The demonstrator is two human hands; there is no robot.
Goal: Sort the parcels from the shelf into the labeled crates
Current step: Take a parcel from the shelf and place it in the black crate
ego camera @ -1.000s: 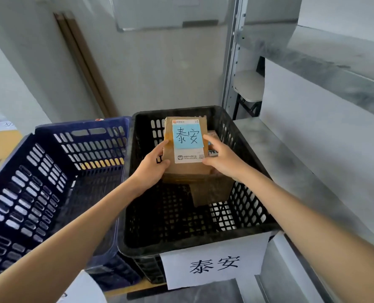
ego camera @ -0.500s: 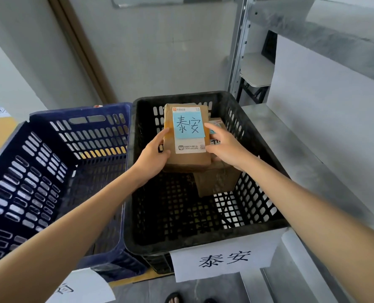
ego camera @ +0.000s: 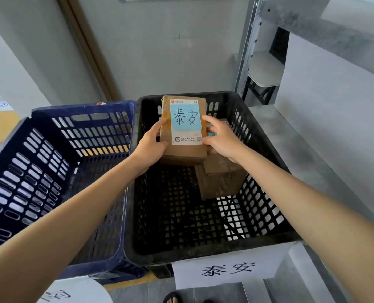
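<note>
The grey metal shelf (ego camera: 302, 149) runs along your right side, its upright post standing behind the crates. Just beside it sits the black crate (ego camera: 203, 254), directly under your arms, and the blue crate (ego camera: 83, 108) stands touching its left wall. A white paper sign (ego camera: 227, 270) reading 泰安 hangs on the black crate's near wall.

Inside the black crate, against its right wall, a second parcel (ego camera: 223, 180) of brown cardboard stands on the mesh floor. Above its far left corner you hold the cardboard parcel (ego camera: 185, 152), face up and within the crate's rim, toward the back. It may be resting on the second parcel, but your hands cover the spot where they would meet, so you cannot tell.

Your left hand (ego camera: 149, 147) grips the parcel's left edge, and your right hand (ego camera: 221, 138) grips its right edge, fingers curled round the side. A blue note (ego camera: 186, 118) handwritten 泰安 is stuck over the white shipping label (ego camera: 187, 139) on the parcel's top face.
</note>
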